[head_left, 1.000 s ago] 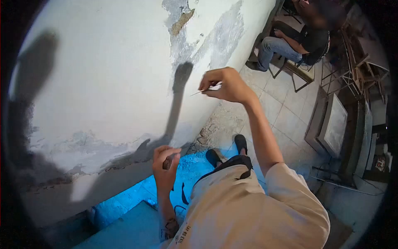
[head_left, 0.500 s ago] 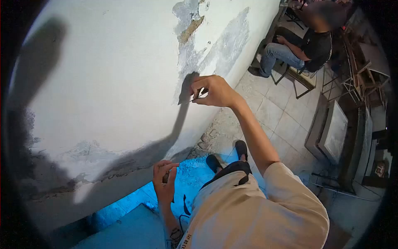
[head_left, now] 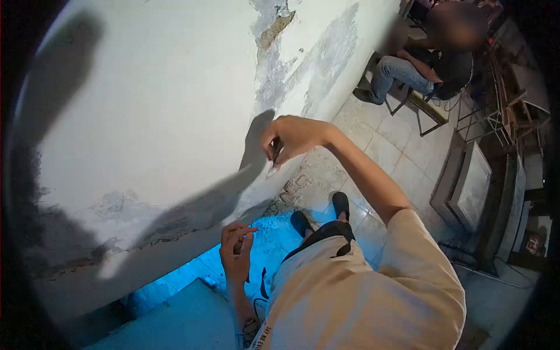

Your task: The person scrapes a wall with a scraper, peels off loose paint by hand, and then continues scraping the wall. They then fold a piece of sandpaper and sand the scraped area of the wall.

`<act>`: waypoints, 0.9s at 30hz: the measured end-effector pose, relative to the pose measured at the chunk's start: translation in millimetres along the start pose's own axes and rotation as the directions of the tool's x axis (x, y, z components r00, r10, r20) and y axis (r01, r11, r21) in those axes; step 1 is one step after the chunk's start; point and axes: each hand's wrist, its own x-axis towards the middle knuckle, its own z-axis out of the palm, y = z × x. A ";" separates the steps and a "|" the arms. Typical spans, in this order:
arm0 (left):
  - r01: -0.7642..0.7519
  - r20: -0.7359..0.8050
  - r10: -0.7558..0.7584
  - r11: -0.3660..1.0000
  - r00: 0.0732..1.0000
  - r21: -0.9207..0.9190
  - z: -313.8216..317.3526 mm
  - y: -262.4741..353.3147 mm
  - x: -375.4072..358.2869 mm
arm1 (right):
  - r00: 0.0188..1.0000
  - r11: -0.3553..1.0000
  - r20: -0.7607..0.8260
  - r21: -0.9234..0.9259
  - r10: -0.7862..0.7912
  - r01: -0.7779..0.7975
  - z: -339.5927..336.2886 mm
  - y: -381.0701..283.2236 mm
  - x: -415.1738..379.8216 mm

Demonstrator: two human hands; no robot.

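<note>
My right hand (head_left: 294,139) is closed in a pinch at the wall. Between its thumb and fingers is a small thin dark-handled tool (head_left: 276,147), its pale tip pointing down along the wall's lower part. The painted wall (head_left: 151,99) has a rough peeled patch (head_left: 269,64) just above this hand. Lower down, my left hand (head_left: 235,255) hangs in front of the wall's bottom edge with fingers curled. Something dark shows within its grip, and I cannot tell what it is.
A person (head_left: 429,70) sits on a chair at the upper right. Stacked pale slabs (head_left: 469,186) and wooden frames (head_left: 504,105) stand along the right side. Rubble (head_left: 294,186) lies at the wall's foot, on the tiled floor (head_left: 382,140). A grey slab (head_left: 175,318) is at lower left.
My right hand has come down the wall, its tool turning from pointing left to pointing downward. My left hand has shifted slightly right. The seated person has leaned a little.
</note>
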 end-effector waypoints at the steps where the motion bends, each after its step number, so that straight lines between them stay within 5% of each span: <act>1: 0.010 0.001 -0.010 1.000 1.000 0.006 0.4 -1.4 0.4 | 0.997 0.999 -0.072 0.030 0.035 -0.033 -2.8 -0.1 -6.3; 2: 0.005 0.003 -0.005 1.000 1.000 0.005 0.7 -1.8 0.9 | 0.996 0.999 -0.076 0.026 0.036 -0.034 -5.7 0.7 -12.9; 4: -0.027 0.014 0.027 1.000 1.000 0.002 2.2 -2.2 1.7 | 0.916 0.993 -0.400 0.087 -0.036 0.078 -11.0 3.3 -25.7; 6: -0.054 0.022 0.054 0.998 0.998 -0.010 4.7 -2.7 4.5 | 0.889 0.987 -0.456 0.159 0.042 0.035 -20.1 15.0 -30.7; 8: -0.085 0.042 0.086 0.996 0.995 -0.021 7.2 -2.0 5.0 | 0.939 0.992 -0.342 0.123 0.036 0.007 -24.5 13.4 -22.4; 11: -0.138 0.116 0.148 0.986 0.982 -0.089 10.4 3.3 7.4 | 0.995 0.988 0.079 0.130 0.068 -0.078 -19.4 2.8 -5.7; 14: -0.038 0.110 0.046 0.996 0.993 -0.075 16.0 14.4 7.8 | 0.991 0.950 0.081 0.284 0.107 -0.126 -8.8 -7.6 -21.7; 16: 0.015 0.088 0.009 0.964 0.996 -0.266 24.4 32.2 6.4 | 0.998 0.973 0.010 0.224 0.055 -0.056 2.8 -14.2 -36.2; 20: 0.018 0.093 0.009 0.959 0.996 -0.283 31.7 44.4 14.5 | 0.992 0.902 -0.121 0.423 -0.039 0.087 46.0 -77.8 -85.4; 22: -0.125 0.252 0.201 0.950 0.947 -0.287 32.2 59.0 16.7 | 0.974 0.925 -0.148 0.316 -0.171 0.210 70.9 -85.7 -95.1; 24: -0.154 0.325 0.238 0.952 0.915 -0.263 37.6 58.9 21.2 | 0.985 0.961 -0.135 0.239 -0.105 0.135 76.1 -100.5 -107.4; 26: -0.345 0.488 0.384 0.923 0.784 -0.172 38.0 69.5 24.3 | 0.991 0.984 -0.125 0.168 -0.044 0.065 79.7 -109.0 -118.0; 27: -0.328 0.451 0.354 0.934 0.819 -0.139 42.5 78.2 21.7 | 0.989 0.994 -0.146 0.110 0.012 0.004 81.4 -109.8 -122.8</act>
